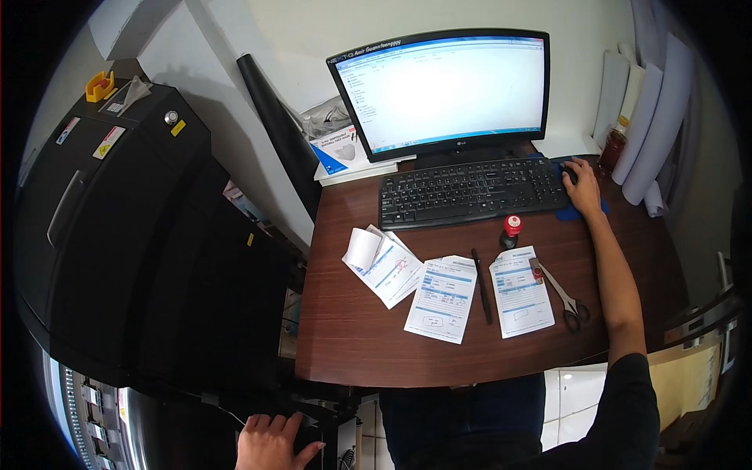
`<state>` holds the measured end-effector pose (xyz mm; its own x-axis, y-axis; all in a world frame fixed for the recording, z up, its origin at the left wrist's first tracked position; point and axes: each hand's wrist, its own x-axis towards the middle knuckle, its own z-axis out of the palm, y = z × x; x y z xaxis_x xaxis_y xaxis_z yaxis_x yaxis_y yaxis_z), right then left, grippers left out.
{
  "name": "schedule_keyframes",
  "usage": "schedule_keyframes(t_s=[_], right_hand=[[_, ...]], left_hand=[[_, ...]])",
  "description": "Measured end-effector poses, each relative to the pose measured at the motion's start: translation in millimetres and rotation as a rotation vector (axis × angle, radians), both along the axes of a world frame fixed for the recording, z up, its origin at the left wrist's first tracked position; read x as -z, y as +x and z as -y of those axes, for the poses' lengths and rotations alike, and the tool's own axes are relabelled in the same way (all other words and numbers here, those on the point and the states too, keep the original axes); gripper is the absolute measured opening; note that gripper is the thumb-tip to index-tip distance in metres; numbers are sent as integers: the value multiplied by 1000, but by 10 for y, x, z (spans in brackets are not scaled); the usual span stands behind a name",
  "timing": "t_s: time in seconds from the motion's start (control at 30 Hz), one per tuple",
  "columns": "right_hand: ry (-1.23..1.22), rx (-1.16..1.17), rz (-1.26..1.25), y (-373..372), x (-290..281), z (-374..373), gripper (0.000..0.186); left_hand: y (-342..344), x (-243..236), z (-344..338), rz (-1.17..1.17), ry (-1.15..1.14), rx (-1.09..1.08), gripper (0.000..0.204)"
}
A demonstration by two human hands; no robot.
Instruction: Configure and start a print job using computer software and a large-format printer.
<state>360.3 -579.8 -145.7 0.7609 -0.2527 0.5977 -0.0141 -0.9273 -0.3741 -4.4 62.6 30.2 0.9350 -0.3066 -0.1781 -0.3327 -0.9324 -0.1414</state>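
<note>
- I see the right hand (586,192) with its fingers (576,164) curved and close together over the dark mouse (569,174), which lies on a blue pad (570,213) just right of the keyboard (470,192).
- The left hand (270,445) is low, beyond the front edge of the worktop (352,345); its fingers are a little apart and the thumb stretches sideways. Whether it touches the dark thing below, I cannot tell.
- I notice lettering on the top frame of the monitor (454,94); the writing on its screen is too small for me.
- Three paper forms (439,301) carry blue printed bands, and the left pile has a red stamp mark.
- Brown wood shows between these forms and the front edge.
- At the right side, scissors (578,313) lie near the forearm.
</note>
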Motion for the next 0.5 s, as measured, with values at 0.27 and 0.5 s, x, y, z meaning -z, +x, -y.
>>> schedule_keyframes(t_s=[0.27,0.5], right_hand=[[-23,-20,-2,12,13,21,33],[-7,-11,3,6,9,15,33]], left_hand=[[7,12,0,6,-11,3,54],[5,8,-5,2,-8,6,56]])
